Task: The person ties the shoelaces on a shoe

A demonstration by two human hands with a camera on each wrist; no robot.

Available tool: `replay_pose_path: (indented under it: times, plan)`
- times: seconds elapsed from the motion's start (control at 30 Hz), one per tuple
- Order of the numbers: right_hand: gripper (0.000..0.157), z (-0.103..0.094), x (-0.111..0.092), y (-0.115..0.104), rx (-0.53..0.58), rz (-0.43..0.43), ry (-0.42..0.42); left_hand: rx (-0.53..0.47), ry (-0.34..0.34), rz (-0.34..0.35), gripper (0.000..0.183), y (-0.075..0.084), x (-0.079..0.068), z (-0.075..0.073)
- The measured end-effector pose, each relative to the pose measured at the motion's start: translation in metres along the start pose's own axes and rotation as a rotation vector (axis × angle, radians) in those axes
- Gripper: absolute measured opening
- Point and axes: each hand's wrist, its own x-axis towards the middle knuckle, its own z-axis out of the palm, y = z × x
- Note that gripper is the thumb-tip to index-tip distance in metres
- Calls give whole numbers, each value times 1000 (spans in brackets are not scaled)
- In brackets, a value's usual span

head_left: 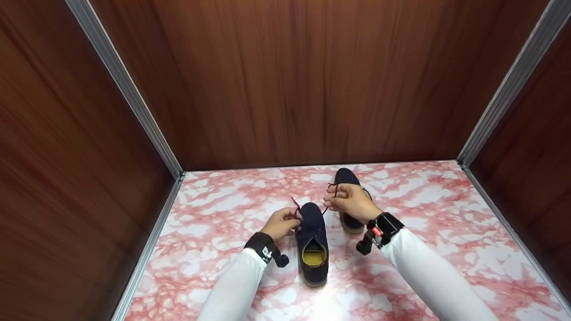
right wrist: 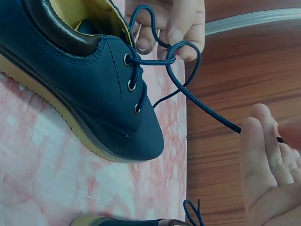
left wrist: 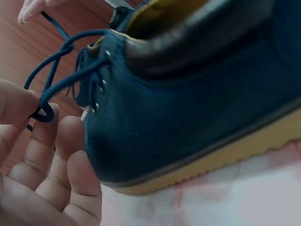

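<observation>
A dark navy lace-up shoe (head_left: 312, 218) with a yellow lining points away from me on the marbled surface. To its left, my left hand (head_left: 282, 223) pinches a loop of the blue shoelace (left wrist: 75, 77) between thumb and forefinger, its other fingers loosely bent. Off the shoe's right side, my right hand (head_left: 352, 203) pinches the lace's other strand, which the right wrist view shows stretched from a loose crossing (right wrist: 171, 52) to the fingers (right wrist: 256, 141). Tan ridged sole and metal eyelets show in both wrist views.
A second matching shoe (head_left: 347, 176) stands farther back on the right, partly behind my right hand, its lace showing at its side. Brown wood-grain panels (head_left: 285, 89) wall the back and both sides, with grey metal strips (head_left: 134, 98) along their corners.
</observation>
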Motion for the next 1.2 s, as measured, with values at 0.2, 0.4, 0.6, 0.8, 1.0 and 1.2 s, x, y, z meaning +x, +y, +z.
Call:
replay_pose_path:
  times: [0.2, 0.4, 0.6, 0.8, 1.0, 1.2]
  plan:
    - [27, -2, -3, -1, -28, -4, 11, -190, -41, -35, 18, 8, -1, 2]
    - [20, -2, -4, -2, -105, -53, 71, -340, -68, -43, 6, 17, -2, 3]
    - [21, -1, -5, -2, -141, -82, 164, -427, -44, -50, 18, 25, 0, 7]
    - [25, 1, -6, 3, 29, -61, 65, -485, -11, -29, 21, 28, 2, 12]
    - [31, 7, -8, 6, 57, -57, 34, -536, 44, -26, 24, 27, 2, 13]
    - [24, 5, -11, 8, 26, -25, -7, -615, 66, -18, 29, 27, 1, 10]
